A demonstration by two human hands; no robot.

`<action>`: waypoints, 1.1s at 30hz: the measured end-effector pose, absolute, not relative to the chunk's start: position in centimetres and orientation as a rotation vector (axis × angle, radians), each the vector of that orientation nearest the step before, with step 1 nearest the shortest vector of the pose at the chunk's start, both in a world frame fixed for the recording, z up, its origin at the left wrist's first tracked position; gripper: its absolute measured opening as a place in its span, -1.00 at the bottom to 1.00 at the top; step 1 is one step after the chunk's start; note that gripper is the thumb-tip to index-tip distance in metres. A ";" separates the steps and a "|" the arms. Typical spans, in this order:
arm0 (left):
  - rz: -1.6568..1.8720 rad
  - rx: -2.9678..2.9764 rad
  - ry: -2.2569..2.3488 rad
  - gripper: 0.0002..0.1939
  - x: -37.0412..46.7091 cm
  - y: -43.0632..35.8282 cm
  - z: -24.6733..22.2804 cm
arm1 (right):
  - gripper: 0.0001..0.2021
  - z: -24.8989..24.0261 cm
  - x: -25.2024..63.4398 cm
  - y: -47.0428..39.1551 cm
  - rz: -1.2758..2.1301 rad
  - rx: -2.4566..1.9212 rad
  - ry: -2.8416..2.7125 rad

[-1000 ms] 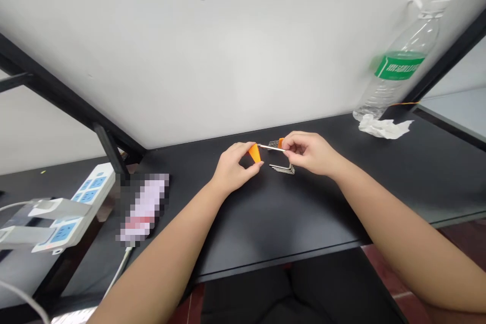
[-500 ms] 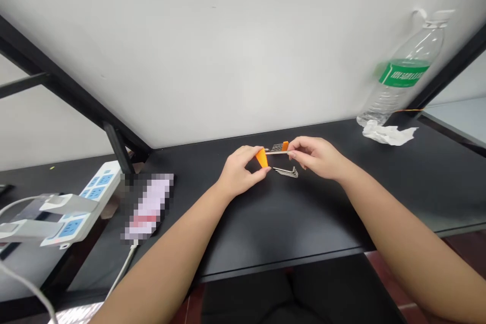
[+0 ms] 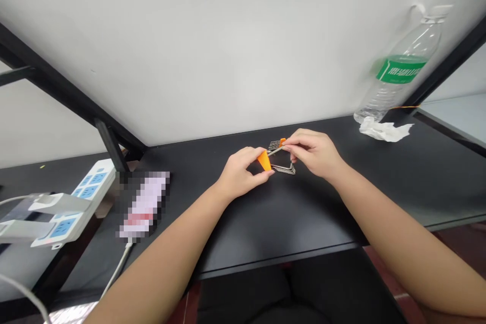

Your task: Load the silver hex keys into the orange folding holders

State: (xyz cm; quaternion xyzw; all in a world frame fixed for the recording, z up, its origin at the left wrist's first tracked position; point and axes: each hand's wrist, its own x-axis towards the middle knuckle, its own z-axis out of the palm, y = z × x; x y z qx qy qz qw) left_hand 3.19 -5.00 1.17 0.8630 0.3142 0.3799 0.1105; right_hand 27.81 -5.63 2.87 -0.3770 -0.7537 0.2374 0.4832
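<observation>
Between the thumb and fingers of my left hand (image 3: 243, 169) is an orange hex key holder (image 3: 265, 161). My right hand (image 3: 311, 152) pinches a metal hex key (image 3: 275, 151), whose far end meets the holder's upper edge; whether it sits inside a hole I cannot tell. Several L-shaped hex keys (image 3: 285, 168) lie on the black table just right of the holder, close below my right fingers. Behind the hands, a second orange holder (image 3: 282, 142) with several thin keys lies on the table, partly covered by my right fingertips.
A phone (image 3: 146, 205) with a white cable lies to the left, beside a white power strip (image 3: 81, 202) with plugs in it. At the back right, a clear bottle (image 3: 402, 68) leans on the wall near a crumpled tissue (image 3: 385, 129). Black frame bars flank the table (image 3: 266, 228).
My right hand has risen slightly, so the hex key now slants upward from the holder instead of lying nearly level. The whole view has shifted a little.
</observation>
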 end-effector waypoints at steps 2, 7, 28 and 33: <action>1.114 2.535 0.917 -0.61 3.3 -5.1 1.1 | -0.83 2.6 27.0 -6.0 0.593 -0.881 -1.815; 1.095 2.542 0.911 -0.61 3.3 -5.0 1.2 | -0.82 1.8 25.3 -6.4 0.667 -0.839 -1.795; 0.962 2.768 0.920 -0.60 3.0 -4.5 1.0 | -0.78 1.2 25.6 -5.8 0.097 -0.966 -2.167; 0.893 2.826 0.925 -0.59 2.8 -4.5 1.1 | -0.79 1.2 25.6 -6.0 0.043 -0.996 -2.235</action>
